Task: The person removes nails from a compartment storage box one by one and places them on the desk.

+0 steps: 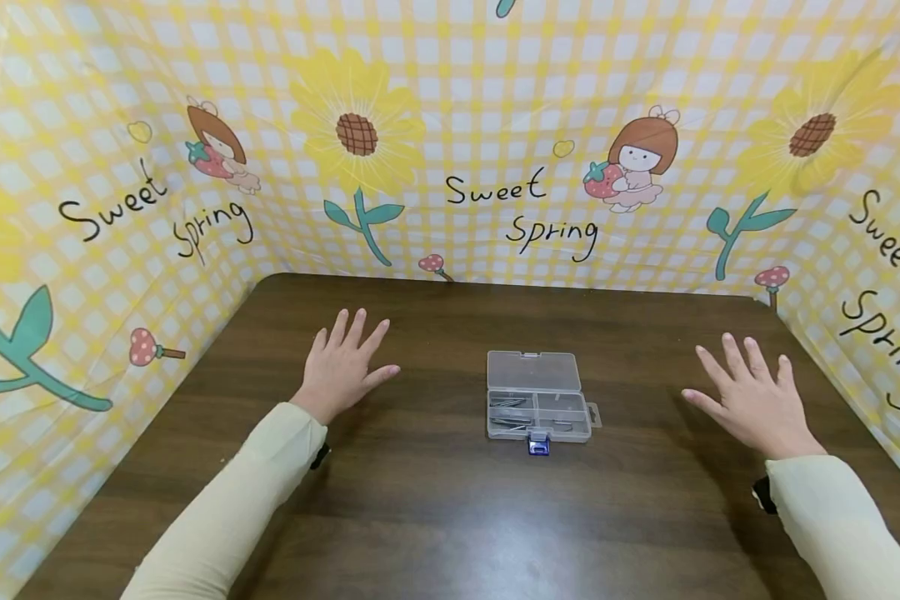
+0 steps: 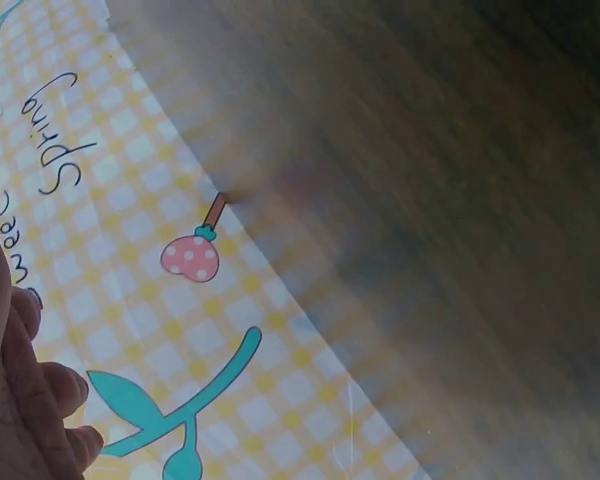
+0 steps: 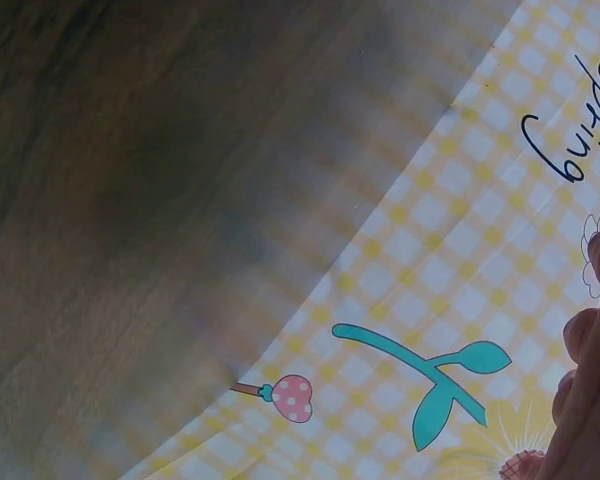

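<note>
Pale sleeves [image 1: 228, 500] — clear, rectangular plastic box [image 1: 534, 375]

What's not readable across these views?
Thin grey pieces in the clear rectangular plastic box: too small to identify, head view.
Left hand: cut by frame's left edge, left wrist view.
Right hand: cut by frame's right edge, right wrist view.
Black left-wrist object: partly hidden by cream fabric sleeve, head view.

You faced a yellow-and-white checked backdrop [image 1: 487, 92], printed with sunflowers [image 1: 357, 133], that bordered three sides of your dark wood-grain table [image 1: 405, 492], where pale light glared near you
</note>
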Demonstrator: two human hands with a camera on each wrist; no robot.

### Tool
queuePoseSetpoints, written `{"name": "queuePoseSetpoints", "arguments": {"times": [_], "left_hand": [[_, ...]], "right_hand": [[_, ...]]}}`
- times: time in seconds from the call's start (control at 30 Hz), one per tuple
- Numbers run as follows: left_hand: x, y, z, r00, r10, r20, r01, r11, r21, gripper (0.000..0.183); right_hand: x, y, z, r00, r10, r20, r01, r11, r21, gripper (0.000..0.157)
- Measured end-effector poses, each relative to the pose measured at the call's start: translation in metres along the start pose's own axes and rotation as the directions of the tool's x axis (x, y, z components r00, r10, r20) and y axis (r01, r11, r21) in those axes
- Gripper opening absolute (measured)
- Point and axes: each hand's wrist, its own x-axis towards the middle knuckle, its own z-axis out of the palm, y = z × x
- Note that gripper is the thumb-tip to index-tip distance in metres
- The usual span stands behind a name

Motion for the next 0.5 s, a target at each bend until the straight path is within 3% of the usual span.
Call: {"name": "queuePoseSetpoints", "arguments": {"times": [0.27, 0.5], "left_hand": [[0.001, 0.006, 0.004, 0.999, 0.033, -0.004, -0.033, 0.999, 0.005, 0.077], [0.007, 0.018, -0.003, 0.998, 0.064, 0.002, -0.064, 0.998, -0.010, 0.076]], "right_hand": [[0.002, -0.008, 0.001, 1.000, -0.018, 0.018, 0.017, 0.999, 0.031, 0.072], [0.005, -0.017, 0.001, 0.998, -0.061, -0.031, 0.063, 0.997, 0.054, 0.071]]}}
